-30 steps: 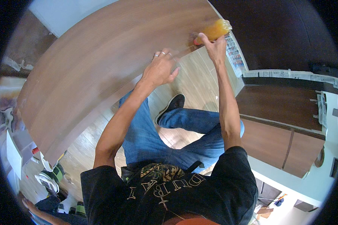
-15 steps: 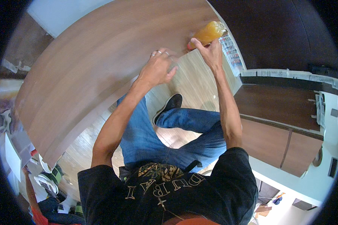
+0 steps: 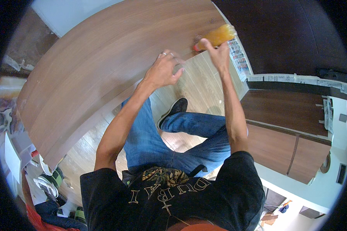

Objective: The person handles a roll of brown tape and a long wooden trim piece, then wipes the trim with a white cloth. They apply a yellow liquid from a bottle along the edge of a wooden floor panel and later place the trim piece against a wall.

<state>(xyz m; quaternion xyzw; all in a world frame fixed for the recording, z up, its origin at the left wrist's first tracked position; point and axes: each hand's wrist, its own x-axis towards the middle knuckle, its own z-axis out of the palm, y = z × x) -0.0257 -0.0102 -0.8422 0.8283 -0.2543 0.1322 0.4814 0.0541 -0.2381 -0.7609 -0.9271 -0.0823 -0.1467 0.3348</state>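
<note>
Head view: right hand [image 3: 219, 54] grips orange bottle [image 3: 216, 36] near its red cap, at the desk [image 3: 104, 65] far edge. Left hand [image 3: 164, 71] open, fingers spread on the desk edge. Bottle looks full, heavyish, slick plastic; mid-body hold safer.

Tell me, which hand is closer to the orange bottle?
The right hand. It is touching the orange bottle at its red-capped end and seems to hold it. The left hand rests on the wooden table, off to the bottle's left, apart from it.
</note>
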